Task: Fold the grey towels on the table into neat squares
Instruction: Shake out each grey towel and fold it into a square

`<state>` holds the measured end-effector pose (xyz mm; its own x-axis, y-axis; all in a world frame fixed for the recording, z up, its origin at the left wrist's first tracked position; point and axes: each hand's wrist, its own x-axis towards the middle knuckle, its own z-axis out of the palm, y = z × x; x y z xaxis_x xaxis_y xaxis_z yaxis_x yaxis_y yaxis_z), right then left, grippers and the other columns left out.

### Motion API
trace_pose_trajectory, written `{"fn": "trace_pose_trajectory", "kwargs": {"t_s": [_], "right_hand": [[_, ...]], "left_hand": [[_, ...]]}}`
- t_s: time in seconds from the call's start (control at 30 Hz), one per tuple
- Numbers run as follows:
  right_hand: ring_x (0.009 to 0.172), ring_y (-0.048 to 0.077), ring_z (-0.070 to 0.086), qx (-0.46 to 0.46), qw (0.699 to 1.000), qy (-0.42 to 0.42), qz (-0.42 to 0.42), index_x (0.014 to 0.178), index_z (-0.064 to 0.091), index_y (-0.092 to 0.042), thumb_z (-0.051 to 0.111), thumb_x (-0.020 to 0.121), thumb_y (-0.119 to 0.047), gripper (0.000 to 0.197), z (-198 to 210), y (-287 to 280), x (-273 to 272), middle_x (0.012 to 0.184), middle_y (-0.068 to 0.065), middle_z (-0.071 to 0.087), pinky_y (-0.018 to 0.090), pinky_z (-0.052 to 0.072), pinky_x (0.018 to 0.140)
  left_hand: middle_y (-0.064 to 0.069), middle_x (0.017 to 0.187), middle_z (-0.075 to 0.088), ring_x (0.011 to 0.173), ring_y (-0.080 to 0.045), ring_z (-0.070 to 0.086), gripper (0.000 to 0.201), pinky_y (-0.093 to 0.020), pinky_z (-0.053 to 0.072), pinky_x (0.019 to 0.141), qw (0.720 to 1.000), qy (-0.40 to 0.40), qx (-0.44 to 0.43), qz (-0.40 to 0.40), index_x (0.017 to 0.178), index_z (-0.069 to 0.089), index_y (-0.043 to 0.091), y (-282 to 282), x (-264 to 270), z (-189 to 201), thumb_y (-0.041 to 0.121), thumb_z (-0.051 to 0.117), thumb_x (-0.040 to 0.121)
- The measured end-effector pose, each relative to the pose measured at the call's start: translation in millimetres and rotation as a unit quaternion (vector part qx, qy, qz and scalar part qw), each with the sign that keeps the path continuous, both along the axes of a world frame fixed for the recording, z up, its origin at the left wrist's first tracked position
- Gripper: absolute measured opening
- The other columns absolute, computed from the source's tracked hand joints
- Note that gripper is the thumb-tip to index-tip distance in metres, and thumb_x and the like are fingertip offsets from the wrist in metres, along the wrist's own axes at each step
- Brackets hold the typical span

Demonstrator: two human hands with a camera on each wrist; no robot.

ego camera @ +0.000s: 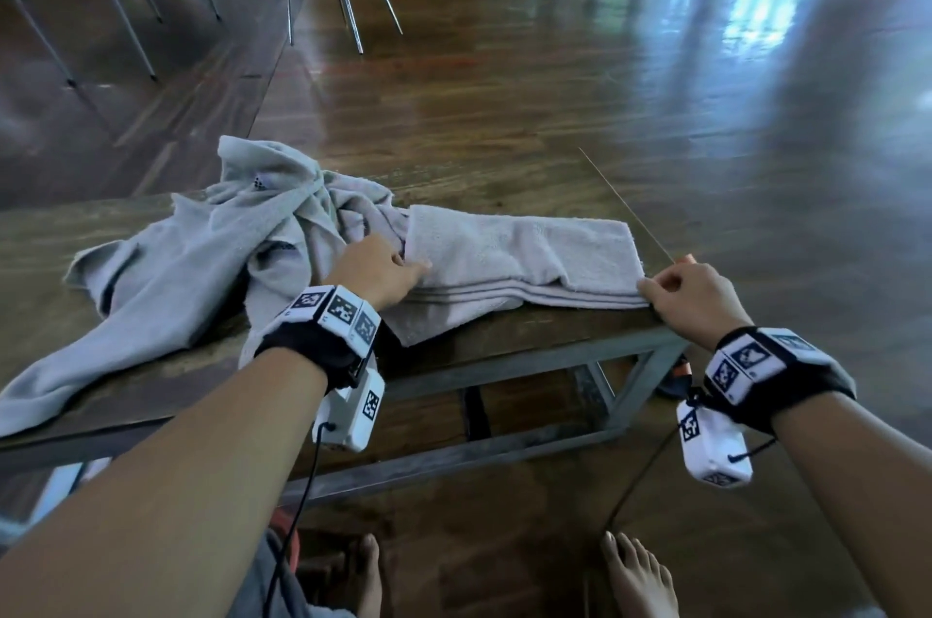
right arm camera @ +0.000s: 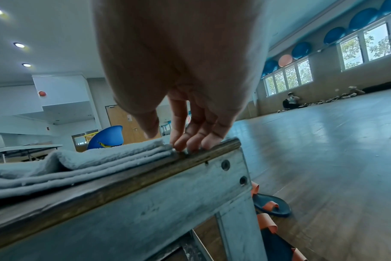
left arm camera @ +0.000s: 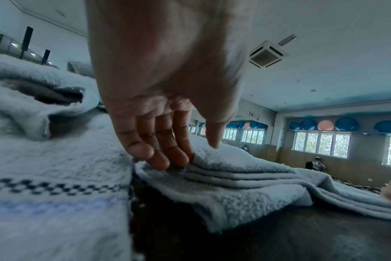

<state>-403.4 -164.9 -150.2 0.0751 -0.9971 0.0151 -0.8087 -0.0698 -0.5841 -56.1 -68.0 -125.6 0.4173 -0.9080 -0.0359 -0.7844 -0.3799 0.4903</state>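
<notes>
Fingers (left arm camera: 159,159) of left hand (ego camera: 375,272) and right hand (ego camera: 691,297) half-curled, pinching ends of folded towel (ego camera: 519,254)

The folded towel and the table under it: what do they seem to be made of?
Folded towel: likely cotton terry, matte grey; fuzzy pile and flat woven bands show. Table top: seemingly worn dark wood, with visible grain. Table frame: probably painted metal, scuffed grey, with round holes.

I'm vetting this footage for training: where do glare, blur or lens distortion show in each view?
Head view: window glare streaks the floor; the wide lens bends the edges. Left wrist view: left hand soft up close, folded towel sharper. Right wrist view: right hand blurred, table edge crisp.
</notes>
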Motion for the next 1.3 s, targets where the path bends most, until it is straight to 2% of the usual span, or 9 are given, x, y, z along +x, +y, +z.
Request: {"fn": "trace_pose_trajectory", "kwargs": {"t_s": [0.17,0.37,0.47,0.6,0.8,0.9,0.97,1.13,1.3], "right_hand": [[0.063,0.007,0.05,0.0,0.999,0.012,-0.031,0.066,0.072,-0.009,0.074,0.088,-0.033,0.032,-0.1,-7.2,11.2,0.07,0.0,0.067,0.03,0.041,0.071],[0.107,0.033,0.058,-0.001,0.998,-0.019,-0.061,0.058,0.066,-0.009,0.065,0.089,-0.018,0.032,9.2,-10.1,12.5,0.08,0.01,0.071,0.037,0.049,0.087],[0.089,0.031,0.056,-0.016,0.995,-0.04,-0.091,0.069,0.064,-0.013,0.061,0.087,-0.022,0.02,18.2,-9.7,8.3,0.093,0.011,0.067,0.03,0.042,0.077],[0.087,0.022,0.069,0.026,0.998,-0.041,-0.051,0.076,0.071,-0.009,0.064,0.088,-0.02,0.017,20.8,-6.1,0.4,0.07,0.003,0.074,0.025,0.045,0.058],[0.105,0.029,0.065,0.051,0.998,0.009,-0.022,0.08,0.069,-0.015,0.073,0.085,-0.022,0.009,11.1,-2.6,-2.3,0.092,0.008,0.073,0.041,0.054,0.09],[0.125,0.031,0.052,0.03,0.999,0.027,-0.033,0.094,0.06,-0.02,0.073,0.082,-0.024,0.018,9.7,-4.5,-1.3,0.114,0.01,0.064,0.044,0.05,0.095],[0.118,0.031,0.052,-0.034,0.998,0.059,-0.01,0.101,0.056,-0.023,0.068,0.082,-0.024,0.022,8.8,-3.9,0.4,0.115,0.007,0.061,0.045,0.05,0.09],[0.128,0.02,0.041,-0.066,0.963,0.082,0.248,0.134,0.053,-0.034,0.063,0.093,-0.035,0.042,3.4,4.5,11.5,0.138,-0.005,0.05,0.039,0.034,0.101],[0.129,0.019,0.04,0.006,0.951,0.127,0.28,0.11,0.062,-0.047,0.053,0.092,-0.054,0.021,9.2,6.5,20.2,0.133,-0.013,0.051,0.045,0.033,0.109]], "left_hand": [[-0.012,0.06,0.066,0.056,-0.024,0.062,0.041,-0.038,0.047,0.053,1.0,-0.008,0.001,0.003,0.058,0.064,0.001,-5.2,-2.4,0.1,0.034,0.074,0.081],[-0.003,0.047,0.049,0.047,-0.021,0.051,0.042,-0.03,0.039,0.046,0.996,0.034,-0.035,0.072,0.049,0.044,0.009,-8.4,0.6,17.7,0.027,0.073,0.075],[-0.008,0.052,0.063,0.057,-0.029,0.067,0.03,-0.039,0.057,0.058,0.989,0.098,-0.047,0.097,0.057,0.06,0.0,-5.1,1.3,25.3,0.022,0.073,0.072],[-0.009,0.047,0.065,0.039,-0.016,0.059,0.012,-0.028,0.053,0.05,0.97,0.199,-0.022,0.134,0.064,0.068,-0.004,-2.1,2.9,24.2,0.005,0.073,0.071],[-0.014,0.06,0.064,0.051,-0.023,0.058,0.018,-0.031,0.051,0.051,0.98,0.165,0.023,0.106,0.084,0.062,-0.003,1.0,-2.3,11.6,0.0,0.075,0.072],[-0.012,0.064,0.063,0.06,-0.026,0.06,0.015,-0.038,0.055,0.059,0.996,0.044,0.023,0.076,0.07,0.062,0.003,-2.1,-4.5,13.2,0.009,0.076,0.07],[-0.007,0.076,0.059,0.073,-0.027,0.061,0.022,-0.037,0.05,0.061,0.998,-0.043,-0.018,0.044,0.075,0.053,0.011,-4.1,-6.9,12.6,0.014,0.074,0.07],[0.002,0.1,0.056,0.088,-0.013,0.056,0.023,-0.037,0.051,0.082,0.974,-0.015,-0.106,-0.201,0.098,0.061,0.024,-14.0,-24.4,2.4,0.025,0.072,0.078],[0.007,0.098,0.051,0.094,-0.014,0.053,0.025,-0.029,0.04,0.081,0.967,-0.07,0.029,-0.244,0.101,0.065,0.028,-21.0,-34.7,-5.3,0.046,0.068,0.084]]}}
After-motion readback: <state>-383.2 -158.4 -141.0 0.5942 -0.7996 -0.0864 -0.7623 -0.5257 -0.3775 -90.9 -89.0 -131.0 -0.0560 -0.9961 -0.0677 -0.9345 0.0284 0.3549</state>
